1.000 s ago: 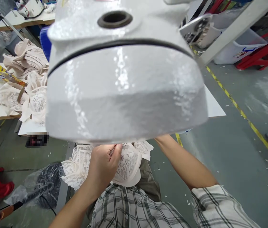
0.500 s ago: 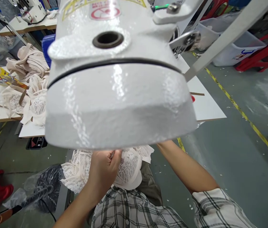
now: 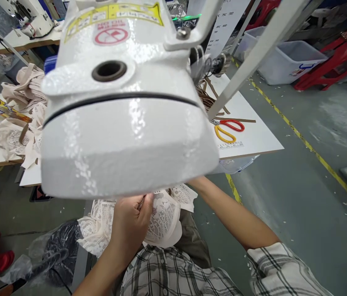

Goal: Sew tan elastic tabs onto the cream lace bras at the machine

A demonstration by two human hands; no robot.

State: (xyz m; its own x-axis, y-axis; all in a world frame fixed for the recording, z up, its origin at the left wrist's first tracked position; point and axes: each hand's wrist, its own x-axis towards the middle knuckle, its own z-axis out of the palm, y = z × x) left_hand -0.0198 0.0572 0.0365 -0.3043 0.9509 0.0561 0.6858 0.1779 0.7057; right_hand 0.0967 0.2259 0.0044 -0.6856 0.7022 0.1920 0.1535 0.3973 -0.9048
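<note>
left hand (image 3: 130,220): pinched on lace (image 3: 161,222), lower centre | right hand: hidden behind machine (image 3: 124,119), grip cannot be told | scissors (image 3: 227,129): on table (image 3: 253,142), right

The sewing machine head (image 3: 124,119) now sits further left in view, uncovering red and yellow scissors (image 3: 227,129) on the white table (image 3: 259,137).
</note>
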